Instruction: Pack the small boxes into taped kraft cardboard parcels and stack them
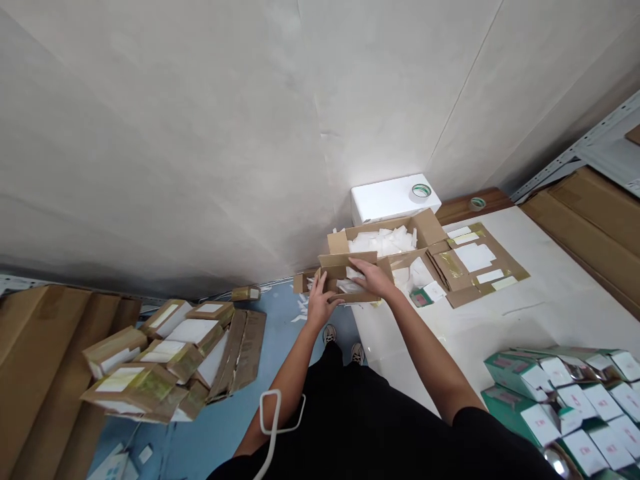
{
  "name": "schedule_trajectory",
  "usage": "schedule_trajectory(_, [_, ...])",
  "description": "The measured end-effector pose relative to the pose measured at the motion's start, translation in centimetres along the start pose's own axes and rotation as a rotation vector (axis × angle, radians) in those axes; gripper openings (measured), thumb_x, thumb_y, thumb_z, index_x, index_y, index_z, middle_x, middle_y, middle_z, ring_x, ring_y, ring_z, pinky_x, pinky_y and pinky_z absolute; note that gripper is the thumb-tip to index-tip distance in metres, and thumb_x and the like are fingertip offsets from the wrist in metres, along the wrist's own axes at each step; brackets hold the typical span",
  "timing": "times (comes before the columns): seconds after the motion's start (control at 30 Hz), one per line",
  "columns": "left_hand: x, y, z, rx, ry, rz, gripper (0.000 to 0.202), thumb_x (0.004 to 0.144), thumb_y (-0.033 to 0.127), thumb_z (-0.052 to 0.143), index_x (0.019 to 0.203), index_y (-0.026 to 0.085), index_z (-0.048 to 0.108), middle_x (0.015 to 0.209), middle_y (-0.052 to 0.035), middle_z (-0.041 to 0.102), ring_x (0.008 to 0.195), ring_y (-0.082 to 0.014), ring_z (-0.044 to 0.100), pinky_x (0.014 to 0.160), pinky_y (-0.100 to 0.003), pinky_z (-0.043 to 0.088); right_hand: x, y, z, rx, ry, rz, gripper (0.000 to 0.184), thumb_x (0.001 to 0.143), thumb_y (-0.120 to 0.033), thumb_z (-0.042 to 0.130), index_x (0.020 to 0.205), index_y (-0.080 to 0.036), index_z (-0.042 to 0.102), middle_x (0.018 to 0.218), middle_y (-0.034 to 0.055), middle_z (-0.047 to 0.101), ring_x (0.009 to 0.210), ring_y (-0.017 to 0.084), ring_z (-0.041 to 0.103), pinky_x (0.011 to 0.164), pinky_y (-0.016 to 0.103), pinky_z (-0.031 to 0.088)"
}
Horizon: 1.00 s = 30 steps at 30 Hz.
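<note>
Open carton [337, 273] sat near mid-view

The carton stood at the nine o'clock edge of a white table [480, 327]. The left hand [320, 300] touched its eight o'clock corner, fingers extended and thumb apart; how firmly they gripped could not be told. The right hand [367, 277] reached in at its three o'clock end, fingers bent at white wrap [349, 287]; whether they pinched it could not be told. From the carton, a box [427, 229] of similar wrap was at one o'clock, just beside; flat cardboard [503, 263] at three; green-and-white packs [575, 400] at four; taped parcels [185, 360] at eight.
</note>
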<state>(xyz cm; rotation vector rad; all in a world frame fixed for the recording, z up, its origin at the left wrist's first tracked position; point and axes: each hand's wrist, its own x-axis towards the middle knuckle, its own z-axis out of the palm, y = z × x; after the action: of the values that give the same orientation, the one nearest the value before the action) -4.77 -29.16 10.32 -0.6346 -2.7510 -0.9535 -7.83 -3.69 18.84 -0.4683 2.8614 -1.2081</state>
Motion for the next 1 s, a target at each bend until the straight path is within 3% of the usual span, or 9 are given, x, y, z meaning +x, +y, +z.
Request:
schedule_trajectory(0.07, [-0.1, 0.6, -0.3, -0.005, -0.015, 0.011, 0.017, 0.082, 0.037, 0.085, 0.086, 0.021, 0.081, 0.17, -0.0077, 0.035, 0.157, -0.0425, 0.029, 0.12, -0.064, 0.041, -1.4, -0.1, -0.2, 0.036, 0.092, -0.01, 0.057, 0.096, -0.033, 0.061, 0.152, -0.027, 0.055, 0.145, 0.008, 0.065, 0.136, 0.028, 0.059, 0.115, 0.046, 0.05])
schedule_trajectory(0.17, [-0.2, 1.7, 0.0, -0.031, -0.058, 0.032, 0.018, 0.082, 0.039, 0.085, 0.088, 0.022, 0.082, 0.17, -0.0066, 0.035, 0.156, -0.0429, 0.029, 0.121, -0.066, 0.039, -3.5, -0.7, -1.5, 0.06, 0.254, 0.056, 0.05, 0.098, -0.033, 0.055, 0.148, -0.025, 0.06, 0.144, 0.0089, 0.066, 0.136, 0.028, 0.059, 0.118, 0.048, 0.046])
schedule_trajectory(0.4, [0.3, 4.3, 2.9, -0.094, -0.24, 0.183, 0.016, 0.082, 0.038, 0.086, 0.088, 0.023, 0.083, 0.17, -0.0063, 0.035, 0.157, -0.0436, 0.026, 0.121, -0.069, 0.035, -8.3, -1.4, -3.4, 0.061, 0.487, 0.225, 0.05, 0.101, -0.033, 0.052, 0.15, -0.028, 0.057, 0.147, 0.0068, 0.063, 0.142, 0.029, 0.053, 0.123, 0.05, 0.04])
schedule_trajectory(0.57, [2.3, 5.2, 5.8, -0.165, -0.416, 0.365, 0.014, 0.084, 0.035, 0.083, 0.089, 0.022, 0.083, 0.17, -0.0065, 0.034, 0.159, -0.0418, 0.021, 0.123, -0.066, 0.035, -11.9, -0.1, -2.5, 0.004, 0.607, 0.401, 0.055, 0.1, -0.033, 0.056, 0.154, -0.03, 0.052, 0.162, 0.0065, 0.048, 0.151, 0.028, 0.042, 0.126, 0.051, 0.035])
schedule_trajectory(0.77, [5.2, 6.8, 9.3, -0.273, -0.655, 0.535, 0.012, 0.084, 0.033, 0.082, 0.09, 0.022, 0.084, 0.172, -0.0039, 0.029, 0.159, -0.0433, 0.022, 0.123, -0.067, 0.035, -17.5, 0.0, -1.2, -0.036, 0.734, 0.679, 0.053, 0.097, -0.034, 0.058, 0.149, -0.029, 0.058, 0.161, 0.0083, 0.048, 0.149, 0.029, 0.045, 0.125, 0.054, 0.035])
schedule_trajectory(1.0, [4.8, 8.5, 14.8, -0.414, -0.918, 0.717, 0.008, 0.085, 0.029, 0.081, 0.089, 0.023, 0.083, 0.174, -0.0002, 0.026, 0.161, -0.0396, 0.015, 0.125, -0.061, 0.034, -24.2, -1.8, 2.5, -0.115, 0.919, 1.005, 0.05, 0.096, -0.038, 0.057, 0.144, -0.025, 0.061, 0.157, 0.0123, 0.053, 0.146, 0.031, 0.049, 0.123, 0.056, 0.038])
